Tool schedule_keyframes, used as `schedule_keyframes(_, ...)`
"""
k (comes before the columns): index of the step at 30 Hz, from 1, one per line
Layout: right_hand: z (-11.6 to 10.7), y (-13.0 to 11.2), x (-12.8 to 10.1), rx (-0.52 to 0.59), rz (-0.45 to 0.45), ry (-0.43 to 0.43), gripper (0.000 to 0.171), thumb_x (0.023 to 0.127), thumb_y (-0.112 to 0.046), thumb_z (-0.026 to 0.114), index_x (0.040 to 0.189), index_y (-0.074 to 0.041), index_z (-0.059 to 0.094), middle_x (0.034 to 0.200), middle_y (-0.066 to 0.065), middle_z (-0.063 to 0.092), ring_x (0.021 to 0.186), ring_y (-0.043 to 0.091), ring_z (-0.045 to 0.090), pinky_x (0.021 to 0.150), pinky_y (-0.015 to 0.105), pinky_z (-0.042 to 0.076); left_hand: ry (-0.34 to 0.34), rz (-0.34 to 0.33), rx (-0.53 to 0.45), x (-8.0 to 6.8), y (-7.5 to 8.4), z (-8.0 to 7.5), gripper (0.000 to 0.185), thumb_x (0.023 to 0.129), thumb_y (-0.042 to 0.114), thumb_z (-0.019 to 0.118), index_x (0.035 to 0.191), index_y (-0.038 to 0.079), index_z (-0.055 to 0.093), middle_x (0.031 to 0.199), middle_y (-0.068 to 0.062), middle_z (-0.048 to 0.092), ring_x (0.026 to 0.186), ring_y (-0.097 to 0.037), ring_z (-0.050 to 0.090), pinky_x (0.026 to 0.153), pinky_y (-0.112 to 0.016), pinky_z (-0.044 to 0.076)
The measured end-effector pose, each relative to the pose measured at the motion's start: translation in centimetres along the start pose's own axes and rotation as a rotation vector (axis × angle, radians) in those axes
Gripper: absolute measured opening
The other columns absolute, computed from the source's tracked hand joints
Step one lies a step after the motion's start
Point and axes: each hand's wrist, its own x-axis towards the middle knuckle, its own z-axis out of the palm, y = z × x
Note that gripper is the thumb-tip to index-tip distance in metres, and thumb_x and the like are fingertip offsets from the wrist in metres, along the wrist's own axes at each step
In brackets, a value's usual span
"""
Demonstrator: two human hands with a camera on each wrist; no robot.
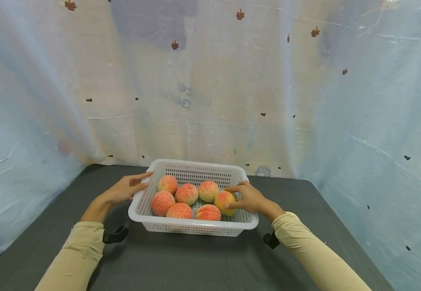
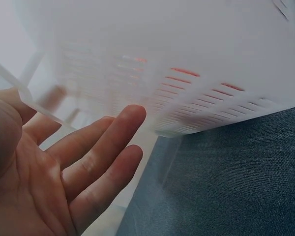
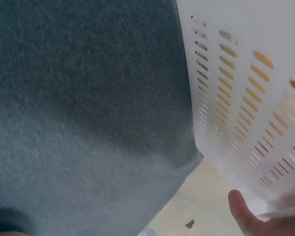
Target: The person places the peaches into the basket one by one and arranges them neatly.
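A white slotted basket (image 1: 195, 163) sits on a dark grey table (image 1: 195, 262) and holds several orange-pink peaches, such as one (image 1: 186, 194) near the middle. My right hand (image 1: 237, 198) reaches over the basket's right rim and curls round the rightmost peach (image 1: 223, 201). My left hand (image 1: 142, 181) lies at the far left corner, its straight fingers (image 2: 103, 147) beside the basket's outer wall (image 2: 187, 59) and touching the rim. In the right wrist view only a fingertip (image 3: 243, 214) shows below the basket wall (image 3: 246, 64).
Pale plastic sheeting (image 1: 210, 101) with small leaf prints hangs close behind and on both sides of the table. Black wrist mounts (image 1: 115, 234) sit under both sleeves. Bare table surface (image 3: 88, 98) lies in front of the basket.
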Motion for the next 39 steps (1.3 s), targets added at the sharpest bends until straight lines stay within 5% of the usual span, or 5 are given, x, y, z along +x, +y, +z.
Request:
schedule_keyframes(15, -0.3, 0.1, -0.2, 0.059, -0.04, 0.024, 0.053, 0.092, -0.031, 0.076, 0.137, -0.006, 0.063, 0.134, 0.017, 0.065, 0.129, 0.035, 0.055, 0.106, 0.055, 0.046, -0.008, 0.009, -0.009, 0.0, -0.1, 0.1, 0.066, 0.106, 0.035, 0.054, 0.162, 0.017, 0.026, 0.154, -0.032, 0.041, 0.102, -0.022, 0.07, 0.076, -0.039, 0.062)
schedule_keyframes(24, -2.2, -0.2, -0.8, 0.219, -0.009, -0.027, 0.055, 0.097, -0.03, 0.07, 0.143, -0.005, 0.056, 0.148, 0.028, 0.051, 0.095, 0.032, 0.074, 0.07, 0.038, 0.062, -0.001, -0.003, -0.01, -0.1, 0.0, 0.0, 0.066, 0.105, 0.036, 0.055, 0.162, 0.018, 0.026, 0.152, -0.032, 0.044, 0.101, -0.021, 0.07, 0.076, -0.04, 0.062)
schedule_keyframes(28, -3.2, -0.3, -1.6, 0.213, -0.022, -0.018, 0.054, 0.097, -0.031, 0.069, 0.144, -0.008, 0.056, 0.15, 0.026, 0.05, 0.109, 0.038, 0.07, 0.078, 0.043, 0.062, -0.002, 0.002, -0.008, -0.2, 0.1, -0.1, 0.067, 0.105, 0.037, 0.055, 0.162, 0.017, 0.026, 0.151, -0.032, 0.045, 0.1, -0.021, 0.071, 0.076, -0.039, 0.062)
schedule_keyframes(33, -4.5, 0.6, -3.4, 0.155, -0.073, 0.049, 0.052, 0.099, -0.032, 0.066, 0.144, -0.01, 0.056, 0.152, 0.021, 0.05, 0.139, 0.046, 0.046, 0.103, 0.061, 0.048, -0.009, 0.008, -0.009, -0.2, 0.1, -0.1, 0.067, 0.105, 0.036, 0.054, 0.162, 0.017, 0.025, 0.152, -0.033, 0.044, 0.1, -0.021, 0.071, 0.075, -0.039, 0.062)
schedule_keyframes(39, -6.0, 2.6, -6.1, 0.157, -0.072, 0.118, 0.052, 0.1, -0.032, 0.065, 0.144, -0.007, 0.055, 0.15, 0.019, 0.052, 0.137, 0.046, 0.048, 0.104, 0.064, 0.045, -0.007, -0.003, -0.013, -0.1, 0.0, -0.1, 0.066, 0.106, 0.036, 0.054, 0.162, 0.017, 0.025, 0.152, -0.032, 0.044, 0.099, -0.02, 0.071, 0.076, -0.039, 0.062)
